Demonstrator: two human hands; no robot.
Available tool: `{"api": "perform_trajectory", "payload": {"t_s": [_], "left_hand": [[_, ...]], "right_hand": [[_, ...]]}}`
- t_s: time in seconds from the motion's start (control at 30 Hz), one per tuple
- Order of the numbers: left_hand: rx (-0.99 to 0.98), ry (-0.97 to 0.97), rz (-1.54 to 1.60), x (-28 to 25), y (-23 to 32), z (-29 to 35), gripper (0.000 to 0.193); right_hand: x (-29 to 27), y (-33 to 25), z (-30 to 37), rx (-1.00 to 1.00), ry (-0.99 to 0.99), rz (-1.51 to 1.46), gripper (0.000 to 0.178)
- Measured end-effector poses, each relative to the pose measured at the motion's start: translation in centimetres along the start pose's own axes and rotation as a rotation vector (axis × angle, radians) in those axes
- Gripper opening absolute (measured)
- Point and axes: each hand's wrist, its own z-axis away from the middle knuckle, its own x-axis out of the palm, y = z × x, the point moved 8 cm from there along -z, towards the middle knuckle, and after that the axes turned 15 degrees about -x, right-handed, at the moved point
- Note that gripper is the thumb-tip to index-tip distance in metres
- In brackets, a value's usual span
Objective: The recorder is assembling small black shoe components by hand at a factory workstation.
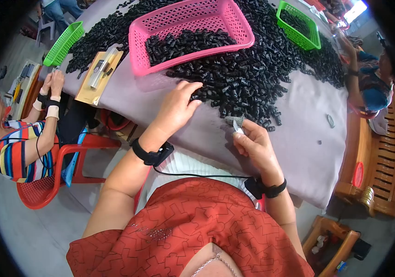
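A heap of small black plastic parts covers much of the cloth-topped table in front of me. My left hand reaches to the heap's near edge, thumb and fingers apart around one or two loose pieces; I cannot tell whether it touches them. To its right, my right hand is closed on a small knife with a short pale blade, pointing up and left. Against the blade and fingertips lies a grey oval scrap. Most of the knife's handle is hidden in the fingers.
A pink basket of black parts sits beyond my left hand. Green baskets stand farther off on both sides. A tan board with a clear tube lies left. People sit at both sides; a wooden bench stands right.
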Motion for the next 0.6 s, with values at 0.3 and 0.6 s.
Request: {"api": "perform_trajectory", "payload": {"t_s": [0.3, 0.6], "left_hand": [[0.001, 0.056, 0.135, 1.2, 0.8, 0.7, 0.045], [-0.144, 0.045, 0.360, 1.6, -1.6, 0.5, 0.046]], "right_hand": [[0.0, -0.1, -0.1, -0.036, 0.047, 0.107, 0.016], [-0.1, 0.1, 0.3, -0.118, 0.058, 0.154, 0.016]]}}
